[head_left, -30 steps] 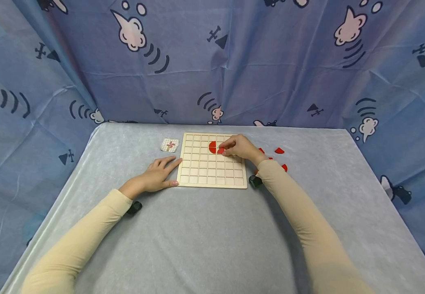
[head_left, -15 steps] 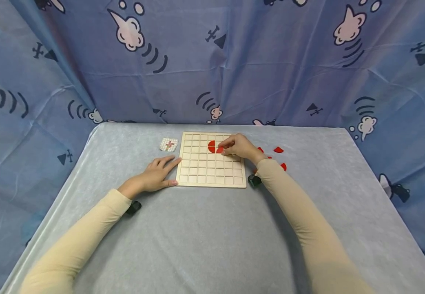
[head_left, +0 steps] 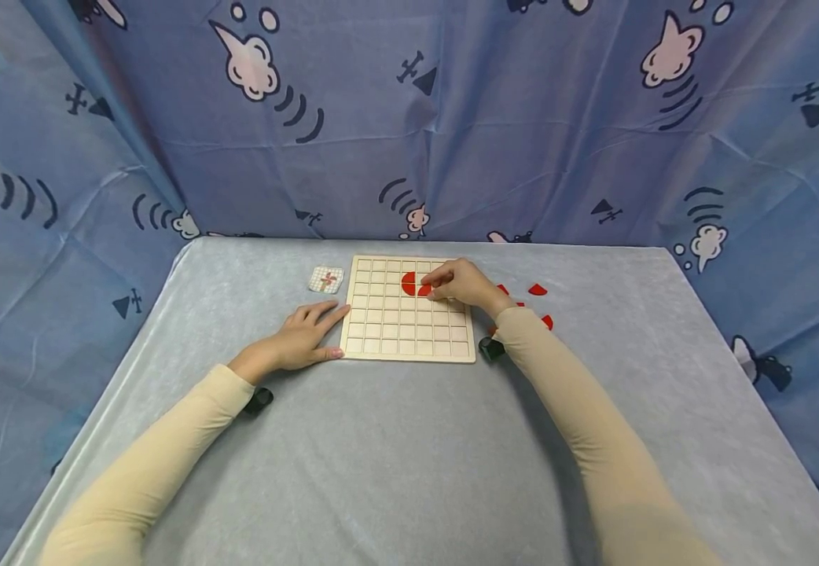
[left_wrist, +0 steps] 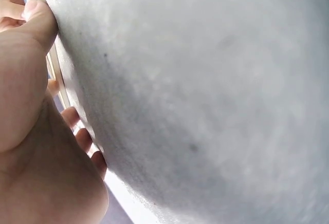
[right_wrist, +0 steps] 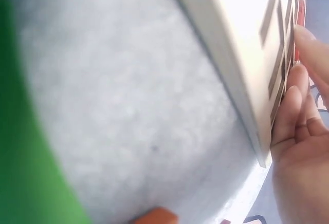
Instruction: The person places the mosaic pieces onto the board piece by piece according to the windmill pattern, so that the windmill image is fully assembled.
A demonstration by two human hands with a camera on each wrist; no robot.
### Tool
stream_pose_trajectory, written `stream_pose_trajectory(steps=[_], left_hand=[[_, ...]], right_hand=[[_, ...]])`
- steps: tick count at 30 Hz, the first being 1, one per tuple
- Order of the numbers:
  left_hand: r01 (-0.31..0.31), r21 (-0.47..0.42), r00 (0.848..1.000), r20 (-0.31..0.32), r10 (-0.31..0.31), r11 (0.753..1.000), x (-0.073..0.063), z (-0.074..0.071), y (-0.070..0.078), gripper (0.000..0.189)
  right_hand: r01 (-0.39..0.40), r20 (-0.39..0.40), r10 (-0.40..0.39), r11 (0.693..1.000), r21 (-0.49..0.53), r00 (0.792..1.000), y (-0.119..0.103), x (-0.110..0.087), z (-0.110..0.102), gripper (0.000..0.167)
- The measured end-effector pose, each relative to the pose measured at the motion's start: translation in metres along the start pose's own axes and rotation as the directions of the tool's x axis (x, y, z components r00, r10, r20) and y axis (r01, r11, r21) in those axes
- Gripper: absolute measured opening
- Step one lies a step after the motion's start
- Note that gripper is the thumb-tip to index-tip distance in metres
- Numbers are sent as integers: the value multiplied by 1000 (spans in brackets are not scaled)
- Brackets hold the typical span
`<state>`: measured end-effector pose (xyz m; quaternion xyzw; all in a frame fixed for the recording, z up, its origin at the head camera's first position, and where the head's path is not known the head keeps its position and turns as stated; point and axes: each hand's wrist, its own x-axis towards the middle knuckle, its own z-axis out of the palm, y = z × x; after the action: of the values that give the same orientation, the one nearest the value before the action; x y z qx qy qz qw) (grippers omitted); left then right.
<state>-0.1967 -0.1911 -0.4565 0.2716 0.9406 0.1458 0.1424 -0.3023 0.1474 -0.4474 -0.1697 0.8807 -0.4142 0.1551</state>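
Note:
A pale wooden board (head_left: 409,322) with a grid of square recesses lies flat on the table. My right hand (head_left: 466,284) is over its upper right part, pinching a red quarter-round tile (head_left: 424,291) at a cell, thumb and fingertips close to the board. Just left of that tile, red tiles (head_left: 409,284) form a half disc. In the right wrist view a red tile (right_wrist: 300,18) shows by the thumb, seen edge-on. My left hand (head_left: 296,339) lies with fingers spread, thumb and index touching the board's left edge; the left wrist view shows its thumb (left_wrist: 41,21) there.
A small card (head_left: 326,279) with a red pattern on a grid lies left of the board. Several loose red tiles (head_left: 538,290) lie to its right, some partly behind the right forearm. A patterned blue curtain (head_left: 353,157) hangs behind the grey-covered table (head_left: 381,456).
Both hands and the tiles stay practically in place. Only the head view shifts slightly.

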Motion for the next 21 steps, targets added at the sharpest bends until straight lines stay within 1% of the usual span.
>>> stream_pose_trajectory(steps=[1,6,9,12,15,17,21], left_hand=[[1,1,1000,1,-1,1000,0,0,0,79],[2,-5,1000,-3,-2,1000,-1,0,1,80],[-4,-6,1000,-3,4,1000,-1,1,0,80],[-15,-1,1000,-9,15,1000,0,2,-2,80],[-22,-1,1000,-17,22,1000,0,3,-3,80],[-23,-9,1000,-22,23,1000,0,1,-2,80],[-14,-12,1000,-14,14,1000,-2,0,0,80]], right_hand=[[-3,12,2,1000,20,1000,-4,-2,-1,35],[3,18,-5,996,86,1000,0,-3,-9,40],[5,-27,-3,997,82,1000,3,-5,-21,42],[-8,-87,17,995,96,996,1,-14,-39,41],[-25,-132,40,993,116,990,4,-25,-58,40],[-43,-150,62,991,123,987,10,-33,-68,38],[-79,-173,93,993,83,981,25,-49,-80,40]])
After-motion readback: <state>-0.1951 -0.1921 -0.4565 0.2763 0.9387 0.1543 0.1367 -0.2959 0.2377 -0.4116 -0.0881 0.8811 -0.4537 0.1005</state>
